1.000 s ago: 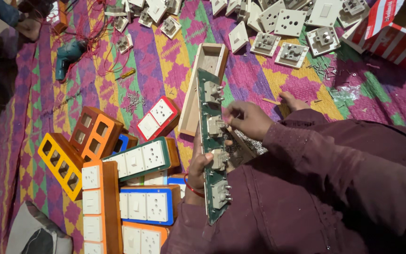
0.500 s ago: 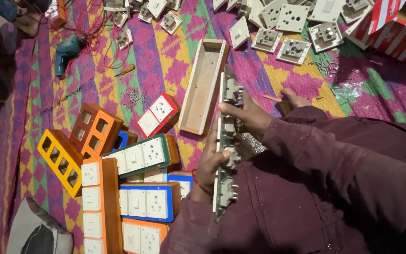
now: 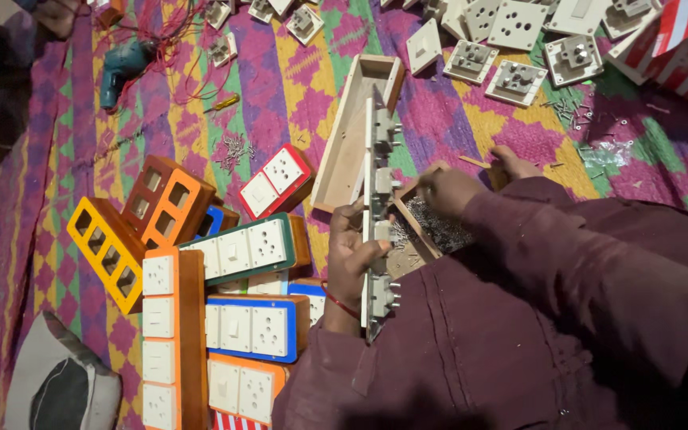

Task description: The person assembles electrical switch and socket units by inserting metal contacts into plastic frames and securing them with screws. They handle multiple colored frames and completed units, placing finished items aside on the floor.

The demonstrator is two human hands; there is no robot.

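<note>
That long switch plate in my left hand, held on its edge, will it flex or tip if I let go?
The switch plate looks rigid, a straight strip with blocky switch backs, so it probably won't flex. Standing on its thin edge, gripped only near the middle by the left hand, it would likely topple flat if released. The right hand is at the small screw box, giving no support.

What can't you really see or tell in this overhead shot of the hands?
- Right hand fingertips: buried in the small wooden box of screws.
- Long switch panel face: seen edge-on in the left hand.
- Red-and-white striped carton: cut off by the frame's top right corner.
</note>
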